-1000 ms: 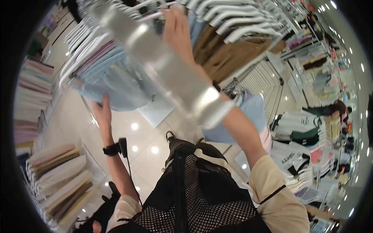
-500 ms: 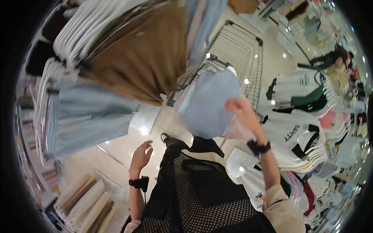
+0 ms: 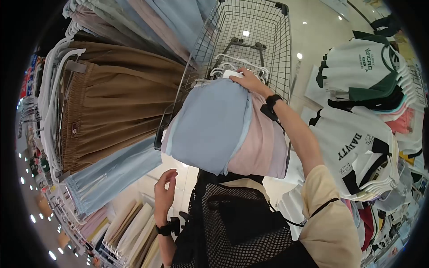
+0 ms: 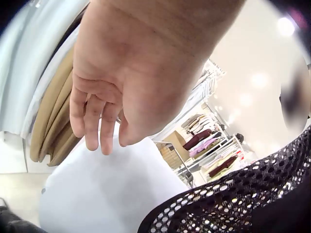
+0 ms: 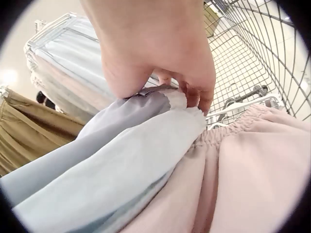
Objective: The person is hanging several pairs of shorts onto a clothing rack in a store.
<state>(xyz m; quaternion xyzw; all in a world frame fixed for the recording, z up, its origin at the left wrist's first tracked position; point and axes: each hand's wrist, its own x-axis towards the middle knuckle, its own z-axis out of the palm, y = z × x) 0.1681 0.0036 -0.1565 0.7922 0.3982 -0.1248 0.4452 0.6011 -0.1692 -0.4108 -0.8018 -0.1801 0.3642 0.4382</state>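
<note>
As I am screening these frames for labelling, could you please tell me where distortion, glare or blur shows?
Head view: heavy fisheye bending, black corners, lamp glare on the floor. Left wrist view: left hand soft, background washed out. Right wrist view: right hand and pale garments fairly sharp.

Scene seen downward from head, cart (image 3: 272, 49) and garments (image 3: 210, 125) shared with close right-wrist view, left-wrist view tilted upward.

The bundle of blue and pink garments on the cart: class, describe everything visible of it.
The bundle of garments is soft cloth in pale blue, grey-blue and pink layers with gathered elastic waistbands. It hangs on white hangers over the near edge of the wire cart. The right hand pinches its top edge.
</note>
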